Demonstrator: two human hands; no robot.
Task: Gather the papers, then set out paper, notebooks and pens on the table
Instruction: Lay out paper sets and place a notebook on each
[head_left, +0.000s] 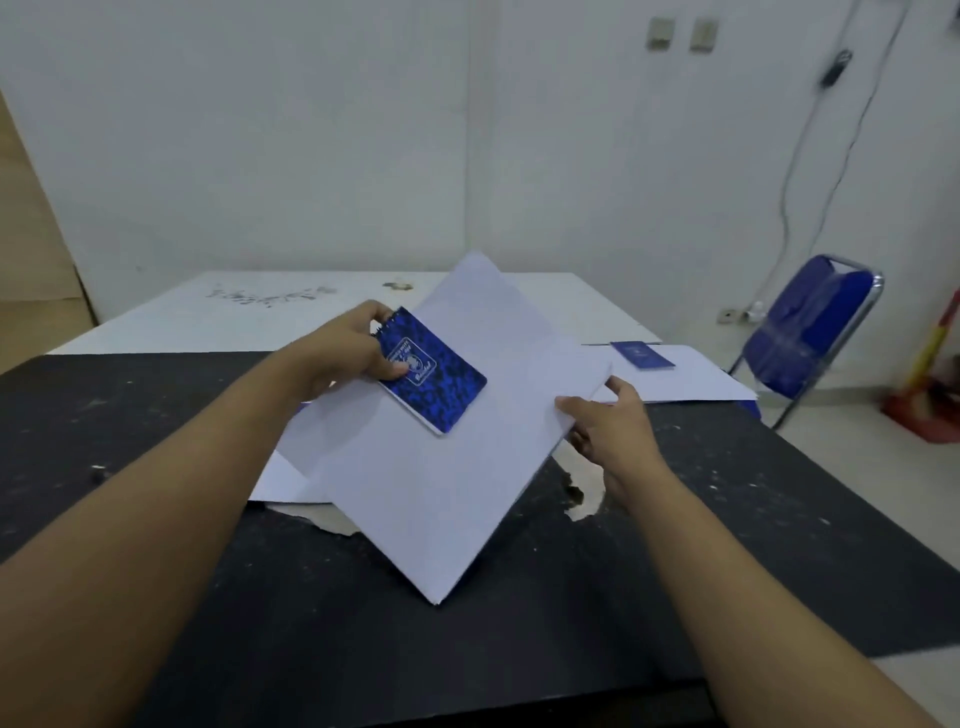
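Gripping a blue notebook (431, 370), the left hand (353, 349) hides its corner; the right hand (608, 423) pinches paper (447, 483).

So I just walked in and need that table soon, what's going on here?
A person is laying out stationery. Their left hand holds a blue spiral notebook on a sheet of white paper, which the right hand grips by its edge, lifted off the black table. More paper lies farther right with a second blue notebook on it. No pens are visible.
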